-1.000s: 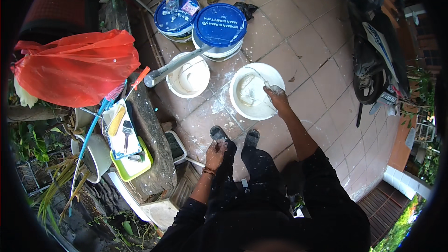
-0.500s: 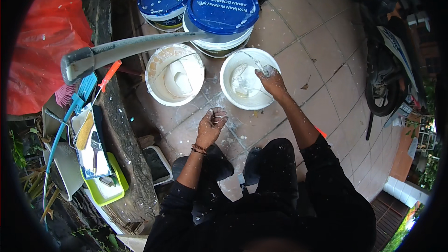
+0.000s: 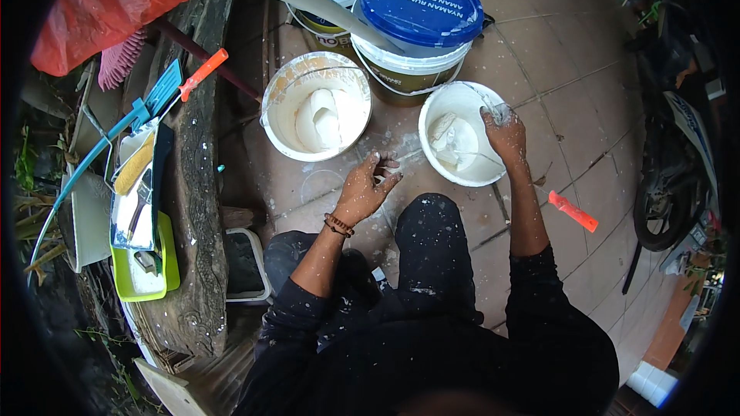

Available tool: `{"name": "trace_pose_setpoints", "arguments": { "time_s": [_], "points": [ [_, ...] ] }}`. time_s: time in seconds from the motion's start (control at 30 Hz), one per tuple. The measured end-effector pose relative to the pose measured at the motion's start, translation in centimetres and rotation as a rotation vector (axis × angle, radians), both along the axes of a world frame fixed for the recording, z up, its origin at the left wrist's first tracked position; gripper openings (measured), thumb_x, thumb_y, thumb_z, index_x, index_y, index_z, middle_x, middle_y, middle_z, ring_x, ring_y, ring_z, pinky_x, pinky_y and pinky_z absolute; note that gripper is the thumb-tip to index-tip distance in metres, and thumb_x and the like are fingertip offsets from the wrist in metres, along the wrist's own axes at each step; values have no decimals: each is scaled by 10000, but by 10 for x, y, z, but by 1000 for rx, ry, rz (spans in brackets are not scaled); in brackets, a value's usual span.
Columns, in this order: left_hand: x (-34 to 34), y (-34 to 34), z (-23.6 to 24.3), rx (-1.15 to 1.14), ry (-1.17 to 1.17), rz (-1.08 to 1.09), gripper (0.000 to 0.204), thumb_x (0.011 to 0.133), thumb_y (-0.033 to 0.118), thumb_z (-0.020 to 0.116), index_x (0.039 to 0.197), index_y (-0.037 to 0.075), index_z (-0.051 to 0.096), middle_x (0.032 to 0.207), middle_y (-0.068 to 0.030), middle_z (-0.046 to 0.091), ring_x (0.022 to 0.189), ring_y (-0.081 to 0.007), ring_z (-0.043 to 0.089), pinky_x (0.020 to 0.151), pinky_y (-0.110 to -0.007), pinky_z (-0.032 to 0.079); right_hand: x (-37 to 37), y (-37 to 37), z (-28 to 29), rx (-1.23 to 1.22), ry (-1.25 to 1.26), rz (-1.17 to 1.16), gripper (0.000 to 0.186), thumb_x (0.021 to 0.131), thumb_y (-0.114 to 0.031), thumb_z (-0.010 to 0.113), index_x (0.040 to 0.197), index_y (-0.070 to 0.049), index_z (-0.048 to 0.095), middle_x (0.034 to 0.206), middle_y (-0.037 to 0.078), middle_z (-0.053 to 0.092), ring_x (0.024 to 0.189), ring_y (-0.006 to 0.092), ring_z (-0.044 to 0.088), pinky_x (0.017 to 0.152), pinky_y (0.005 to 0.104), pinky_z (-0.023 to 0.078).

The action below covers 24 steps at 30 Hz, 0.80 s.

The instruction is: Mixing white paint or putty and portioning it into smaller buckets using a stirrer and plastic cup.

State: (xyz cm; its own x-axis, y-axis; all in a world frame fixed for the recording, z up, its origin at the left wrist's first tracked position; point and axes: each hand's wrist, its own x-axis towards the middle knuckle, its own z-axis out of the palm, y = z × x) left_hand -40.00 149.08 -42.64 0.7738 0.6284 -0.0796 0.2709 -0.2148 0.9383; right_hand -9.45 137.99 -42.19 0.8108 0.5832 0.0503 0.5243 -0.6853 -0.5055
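**White paint, blue lids, orange handles**

The two open buckets are white, holding white paint. The closed tubs behind carry deep blue lids. The floor tiles are reddish-brown, dusted with white splashes. The trousers and sleeves are black, flecked white. A bag is bright red-orange; a tray is lime green. The tool handle on the tiles is orange.

A floor of reddish tiles, spattered white, carries the things; on it stand two open white pails holding white paste, just beside two blue-lidded tubs; an orange-handled tool lies to the right; a weathered plank runs along the left.
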Motion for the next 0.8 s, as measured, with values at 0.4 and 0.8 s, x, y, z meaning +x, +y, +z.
{"name": "trace_pose_setpoints", "arguments": {
  "time_s": [0.4,0.8],
  "points": [
    [-25,-28,29,-30,-42,320,332,915,32,666,1229,-22,576,1152,-123,681,971,-181,659,853,-305,539,-74,24,3,-434,21,569,557,898,-433,613,1215,25,629,1234,215,606,1197,356,548,1001,509,428],
    [102,33,75,-149,-72,243,305,901,-6,669,1199,-15,603,1071,-100,698,916,-153,664,827,-289,535,112,155,43,-3,150,-132,711,945,-576,514,1267,54,588,1195,283,642,1132,412,619,1001,449,468]
  ]
}}
